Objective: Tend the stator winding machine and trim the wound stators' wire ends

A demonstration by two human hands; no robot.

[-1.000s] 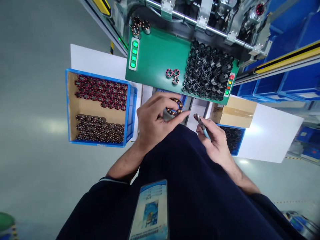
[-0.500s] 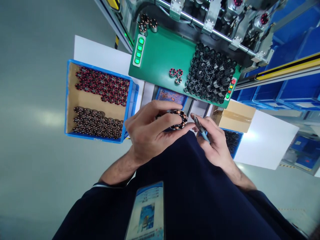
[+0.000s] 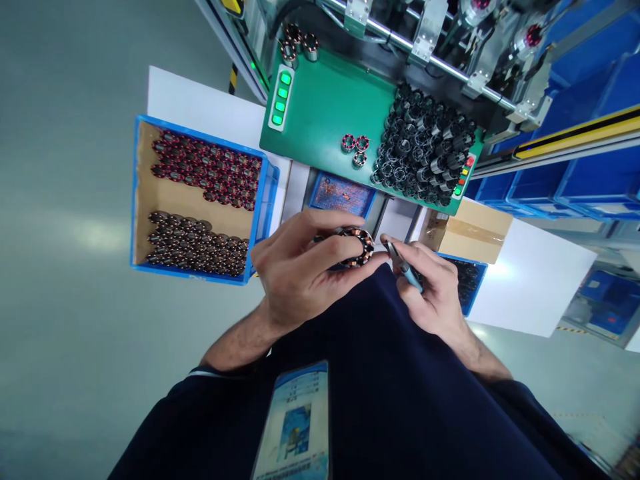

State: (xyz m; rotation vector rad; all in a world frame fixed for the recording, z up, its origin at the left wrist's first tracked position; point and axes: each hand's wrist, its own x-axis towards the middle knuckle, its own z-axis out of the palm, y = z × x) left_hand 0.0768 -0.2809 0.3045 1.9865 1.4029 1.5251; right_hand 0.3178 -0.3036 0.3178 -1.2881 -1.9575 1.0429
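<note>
My left hand [image 3: 305, 270] is closed around a motor stator [image 3: 367, 248], a ring with copper windings and dark slots, held in front of my body. Its outer side is partly covered by my fingers. In my right hand [image 3: 433, 283] is a small pair of cutters [image 3: 404, 267] with light blue handles, its metal jaws pointing up and left toward the stator. A narrow gap separates the jaws from the ring. Beyond the hands, three loose stators [image 3: 361, 159] lie on the green worktop [image 3: 325, 100].
A blue crate [image 3: 133, 200] at left holds rows of red and dark stators. Many black cores [image 3: 420, 147] crowd the worktop's right side. A small blue tray [image 3: 343, 193] with copper scraps sits below its edge. Machine rails [image 3: 390, 43] run behind; a cardboard box [image 3: 473, 230] stands right.
Both hands stay nearly in place. The cutters and right hand have shifted very slightly downward, and the whole view has moved a little. The stator remains in my left hand.
</note>
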